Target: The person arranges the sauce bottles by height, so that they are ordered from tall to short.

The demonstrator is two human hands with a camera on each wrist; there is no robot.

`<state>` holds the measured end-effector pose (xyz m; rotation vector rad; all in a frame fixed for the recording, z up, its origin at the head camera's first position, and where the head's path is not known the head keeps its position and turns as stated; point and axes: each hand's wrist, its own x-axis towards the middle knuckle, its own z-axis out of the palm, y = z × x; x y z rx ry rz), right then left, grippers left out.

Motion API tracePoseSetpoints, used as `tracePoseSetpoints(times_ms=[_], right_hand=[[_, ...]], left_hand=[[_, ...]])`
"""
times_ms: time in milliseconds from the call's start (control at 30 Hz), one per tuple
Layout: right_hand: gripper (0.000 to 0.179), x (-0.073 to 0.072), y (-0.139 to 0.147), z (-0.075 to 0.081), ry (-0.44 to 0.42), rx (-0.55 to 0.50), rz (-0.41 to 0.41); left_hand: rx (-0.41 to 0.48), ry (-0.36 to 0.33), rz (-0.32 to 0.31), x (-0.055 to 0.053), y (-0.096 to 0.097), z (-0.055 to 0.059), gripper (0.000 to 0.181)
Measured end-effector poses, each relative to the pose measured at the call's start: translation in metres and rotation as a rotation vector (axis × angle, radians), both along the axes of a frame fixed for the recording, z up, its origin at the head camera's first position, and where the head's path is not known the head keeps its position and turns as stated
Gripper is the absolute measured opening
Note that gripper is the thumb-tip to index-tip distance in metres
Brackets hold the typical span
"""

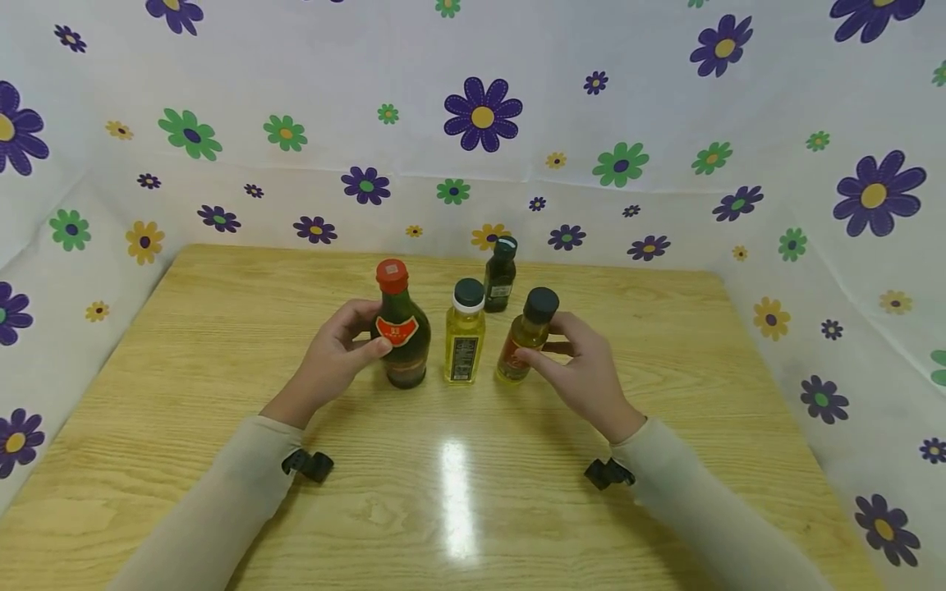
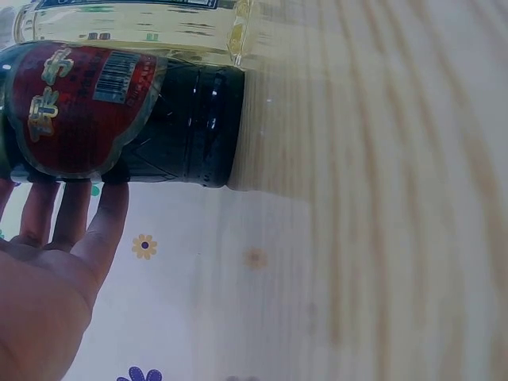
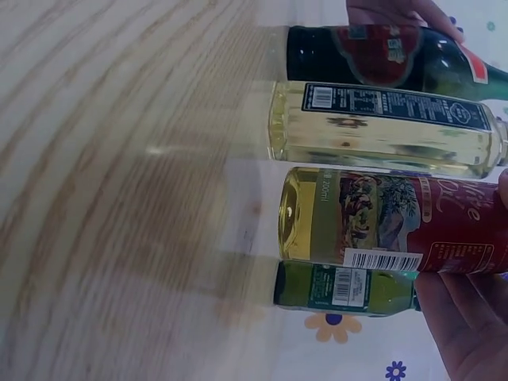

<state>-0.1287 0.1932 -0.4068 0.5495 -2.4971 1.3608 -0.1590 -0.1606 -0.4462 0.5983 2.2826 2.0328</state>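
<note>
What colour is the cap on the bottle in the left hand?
The cap is red; it shows best in the head view.

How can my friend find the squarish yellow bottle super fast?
Start at the wooden table; find the front row of three bottles. The squarish yellow bottle is in the middle, between the red-capped bottle and the smaller red-labelled bottle. Unlike those, it has a white ring under its dark cap, and unlike the dark bottle behind, it looks yellow.
</note>
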Motion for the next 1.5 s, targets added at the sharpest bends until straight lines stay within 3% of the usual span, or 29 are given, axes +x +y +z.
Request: tracePoseSetpoints(times_ms=[1500], right_hand=[[0.042,-0.0040,-0.0046,-0.0068,-0.055,0.025,0.044]], left_hand=[[-0.010,-0.006,-0.002,0.0020,-0.0002,0.0010,0.044]])
